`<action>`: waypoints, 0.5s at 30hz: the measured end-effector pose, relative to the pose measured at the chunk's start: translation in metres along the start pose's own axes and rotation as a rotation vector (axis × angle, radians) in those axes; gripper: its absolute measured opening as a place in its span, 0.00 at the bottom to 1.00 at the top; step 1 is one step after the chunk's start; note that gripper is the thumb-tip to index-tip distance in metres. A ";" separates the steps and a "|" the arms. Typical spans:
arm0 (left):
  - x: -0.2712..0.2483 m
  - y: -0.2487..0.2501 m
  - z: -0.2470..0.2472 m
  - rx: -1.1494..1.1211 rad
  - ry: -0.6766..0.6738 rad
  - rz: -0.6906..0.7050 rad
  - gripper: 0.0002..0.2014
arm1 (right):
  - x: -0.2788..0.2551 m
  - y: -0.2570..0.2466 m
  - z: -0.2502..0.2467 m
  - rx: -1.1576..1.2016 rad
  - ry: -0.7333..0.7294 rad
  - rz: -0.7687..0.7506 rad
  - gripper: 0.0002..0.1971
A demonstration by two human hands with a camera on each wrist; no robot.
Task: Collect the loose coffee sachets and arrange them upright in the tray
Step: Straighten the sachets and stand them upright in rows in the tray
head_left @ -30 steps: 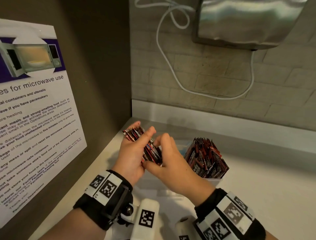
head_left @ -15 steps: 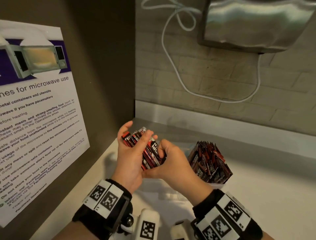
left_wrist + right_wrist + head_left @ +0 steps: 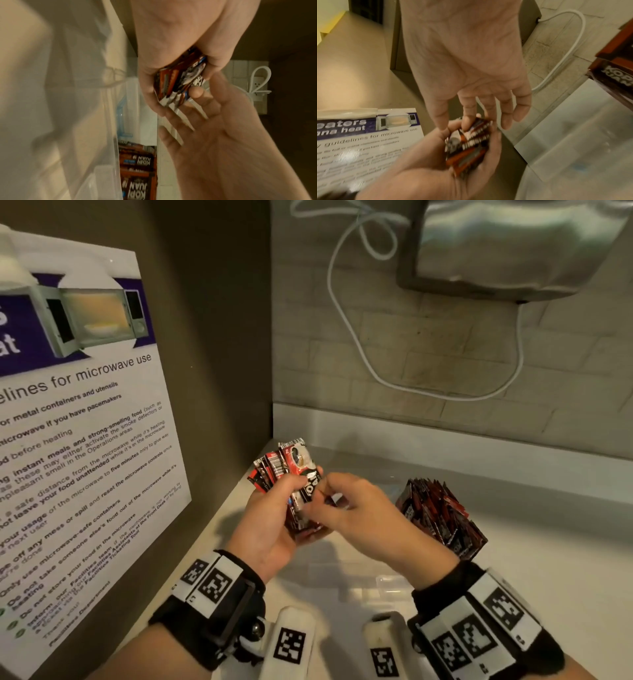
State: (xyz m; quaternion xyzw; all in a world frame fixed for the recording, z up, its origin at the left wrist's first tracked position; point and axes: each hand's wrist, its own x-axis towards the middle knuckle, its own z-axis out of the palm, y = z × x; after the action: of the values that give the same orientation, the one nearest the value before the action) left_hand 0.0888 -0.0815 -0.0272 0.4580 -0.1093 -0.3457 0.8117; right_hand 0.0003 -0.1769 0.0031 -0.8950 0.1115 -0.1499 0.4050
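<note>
The left hand (image 3: pixel 270 529) grips a stack of coffee sachets (image 3: pixel 294 484), its fingers (image 3: pixel 291 482) curled round the front of the stack and the palm behind it; the sachets stand on end, fanned a little, with their top edges pointing toward 12 o'clock in the head view. In the left wrist view the same stack (image 3: pixel 178 83) sits pinched between thumb and fingers, and in the right wrist view its crimped ends (image 3: pixel 471 143) show in the cupped left palm.

The right hand (image 3: pixel 363 518) is at 3 o'clock of the stack, touching it: its fingers (image 3: pixel 488 108) are loosely bent and reach the edge of the sachets, with the thumb at the near side. Whether it pinches one sachet or only touches the stack, I cannot tell.

At 3 o'clock of both hands, just beside the right wrist, a clear tray (image 3: pixel 387 583) stands on the pale surface (image 3: pixel 565 559), and a dense block of sachets (image 3: pixel 442 515) stands upright in its right part. The hands hover above the tray's left part.

A microwave notice (image 3: pixel 78 457) hangs on the wall at 9 o'clock, and a white cable (image 3: pixel 359 344) loops down the tiled wall at 12 o'clock.
</note>
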 end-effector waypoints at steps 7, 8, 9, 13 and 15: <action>0.007 0.007 0.003 0.010 -0.015 0.013 0.15 | 0.021 -0.005 -0.025 0.090 -0.019 0.133 0.25; 0.008 0.006 0.003 -0.008 -0.003 0.017 0.16 | 0.020 -0.004 -0.026 0.139 -0.081 0.176 0.20; 0.009 0.004 0.003 -0.031 0.013 0.024 0.17 | 0.020 -0.003 -0.026 0.202 -0.125 0.210 0.15; 0.010 0.002 0.002 -0.079 0.046 0.066 0.21 | 0.018 0.007 -0.017 0.363 0.001 0.238 0.03; 0.009 0.001 -0.001 -0.083 0.061 0.083 0.20 | 0.020 0.009 -0.015 0.372 0.136 0.253 0.03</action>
State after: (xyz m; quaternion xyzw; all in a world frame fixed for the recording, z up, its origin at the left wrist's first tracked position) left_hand 0.0967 -0.0868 -0.0281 0.4294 -0.0889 -0.3016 0.8466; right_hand 0.0129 -0.1998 0.0096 -0.7716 0.2202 -0.1762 0.5702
